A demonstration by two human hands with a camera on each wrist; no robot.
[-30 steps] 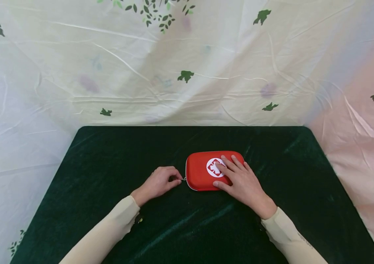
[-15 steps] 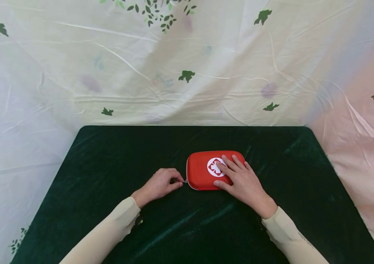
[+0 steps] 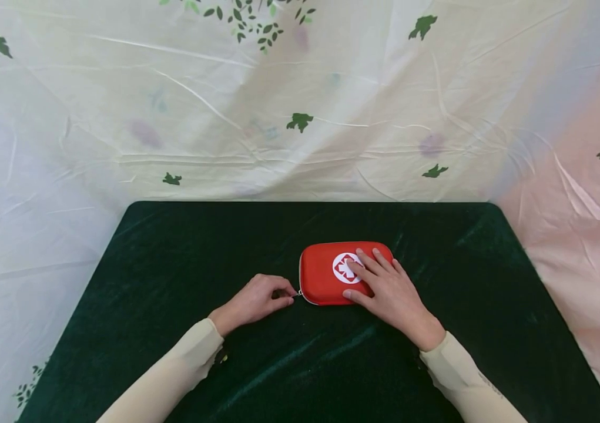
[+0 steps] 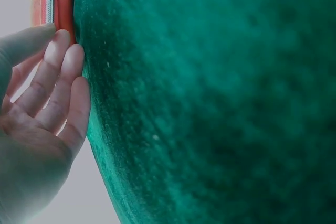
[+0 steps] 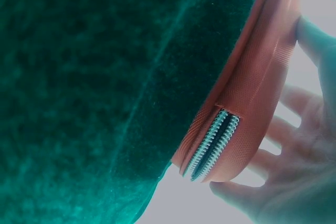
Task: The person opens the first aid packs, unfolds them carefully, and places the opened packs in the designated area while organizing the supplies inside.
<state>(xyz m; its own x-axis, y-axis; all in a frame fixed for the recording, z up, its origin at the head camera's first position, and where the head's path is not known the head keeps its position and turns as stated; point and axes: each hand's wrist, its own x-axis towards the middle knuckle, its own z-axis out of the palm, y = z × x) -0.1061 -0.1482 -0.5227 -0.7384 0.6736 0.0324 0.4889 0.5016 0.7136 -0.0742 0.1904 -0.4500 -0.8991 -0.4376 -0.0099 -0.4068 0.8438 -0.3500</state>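
A red first-aid case (image 3: pixel 323 273) with a white round cross emblem (image 3: pixel 348 268) lies on the dark green cloth. At its left end, near the front corner, my left hand (image 3: pixel 257 298) pinches the small metal zipper pull (image 3: pixel 299 293) between thumb and fingertips. My right hand (image 3: pixel 391 294) rests on the right part of the lid, fingers spread and fairly straight, covering part of the emblem. In the right wrist view, the zipper teeth (image 5: pixel 212 145) stand parted near one end of the zipper. The left wrist view shows a short stretch of zipper teeth (image 4: pixel 50 3) beside the thumb tip.
The velvety green cloth (image 3: pixel 199 235) covers the table, with a few creases in front of the case. Behind and beside the table hangs a pale curtain (image 3: pixel 199 117) with green leaf prints.
My left hand has moved slightly toward me, and the zipper pull has moved with it around the case's left end. My right hand and the case stay in place.
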